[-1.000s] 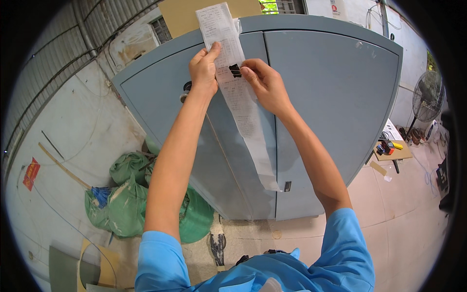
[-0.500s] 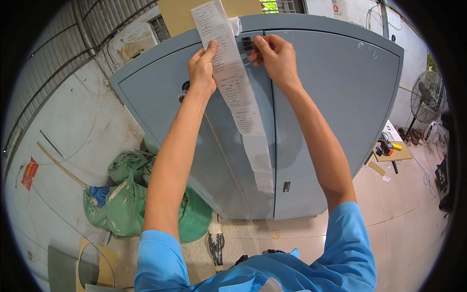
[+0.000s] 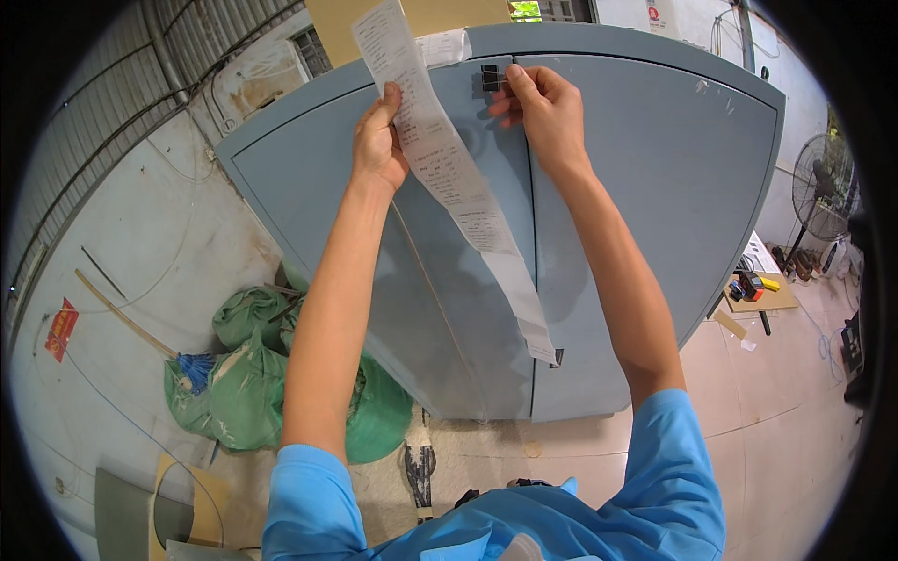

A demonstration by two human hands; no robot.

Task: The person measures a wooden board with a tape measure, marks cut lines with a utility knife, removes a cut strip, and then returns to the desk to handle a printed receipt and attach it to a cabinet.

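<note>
My left hand (image 3: 378, 154) pinches the edge of a long white printed paper strip (image 3: 447, 173) near its upper part. The strip hangs down slantwise, its lower end over the right door of a grey-blue metal cabinet (image 3: 645, 224). A black binder clip (image 3: 490, 79) is in the fingers of my right hand (image 3: 552, 117), close to the cabinet's top edge; thumb and fingers close on its wire handles. The clip is apart from the strip. Behind the strip, a white piece of paper (image 3: 444, 49) lies at the cabinet's upper rim.
Green sacks (image 3: 248, 388) stand on the floor at left, beside a blue-ended broom (image 3: 195, 369). A black fan (image 3: 823, 182) stands at far right. Near it, a board (image 3: 776, 295) carries an orange-and-black tool. Brown cardboard (image 3: 346, 33) rises behind the cabinet.
My left hand has shifted left with the strip's upper part, while its lower end has swung right. The clip has come apart from the strip. More of the white paper behind shows.
</note>
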